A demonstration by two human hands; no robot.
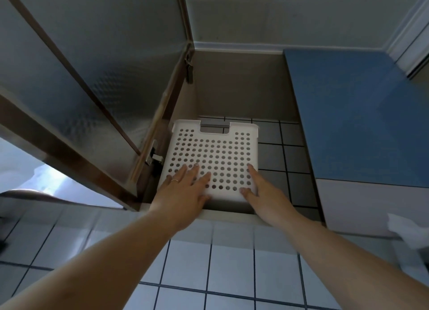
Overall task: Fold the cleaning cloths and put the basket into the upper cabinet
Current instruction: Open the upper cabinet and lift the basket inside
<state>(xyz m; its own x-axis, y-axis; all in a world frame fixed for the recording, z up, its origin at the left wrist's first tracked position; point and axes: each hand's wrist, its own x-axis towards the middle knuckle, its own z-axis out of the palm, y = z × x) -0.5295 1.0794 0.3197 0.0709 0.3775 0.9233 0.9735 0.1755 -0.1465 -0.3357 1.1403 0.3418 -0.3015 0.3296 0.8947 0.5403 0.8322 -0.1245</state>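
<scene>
A: Where is the basket [212, 157]?
B: Inside the open upper cabinet [241, 86], just right of its glass door [97, 72].
A: And each grip?
B: Left hand [185, 189] and right hand [263, 189] press flat, fingers spread, against the basket's perforated side, clasping nothing.

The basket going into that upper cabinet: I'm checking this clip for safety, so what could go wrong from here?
1. The basket is only propped from below by the flat left hand and right hand, neither gripping; it could slip and fall back.
2. Its near end seems to overhang the cabinet's front edge, so letting go early may tip it out.
3. The open cabinet door hangs close to the left side; the basket or arm could knock it.
</scene>
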